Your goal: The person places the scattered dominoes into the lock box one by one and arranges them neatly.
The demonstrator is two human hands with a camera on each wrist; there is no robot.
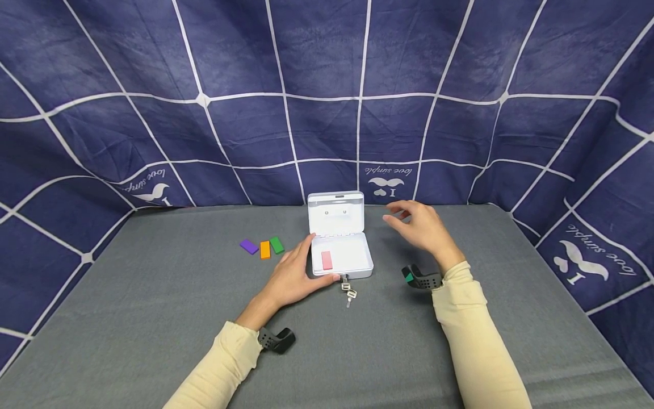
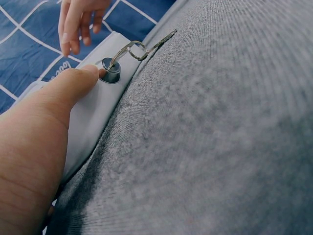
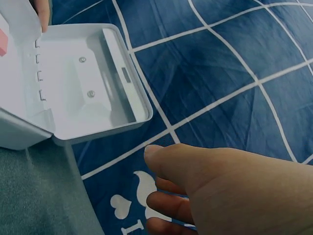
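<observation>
A small white metal cash box (image 1: 357, 254) stands with its lid (image 1: 334, 218) raised on the back hinges. Inside, toward the left, lies a pink block (image 1: 327, 260). My left hand (image 1: 291, 278) holds the box at its left side, the thumb on the front wall beside the lock (image 2: 110, 71) and the fingertips up near the hinge corner. From the lock hang a key and ring (image 1: 349, 294). Over to the right of the lid my right hand (image 1: 421, 227) is raised, fingers loosely bent and holding nothing; the right wrist view shows the lid (image 3: 88, 117) apart from its thumb.
Left of the box, a purple block (image 1: 248, 246), an orange block (image 1: 265, 250) and a green block (image 1: 277, 245) lie on the grey cloth surface (image 1: 153, 318). Behind, a blue curtain (image 1: 327, 130) with white lines closes off the back and sides.
</observation>
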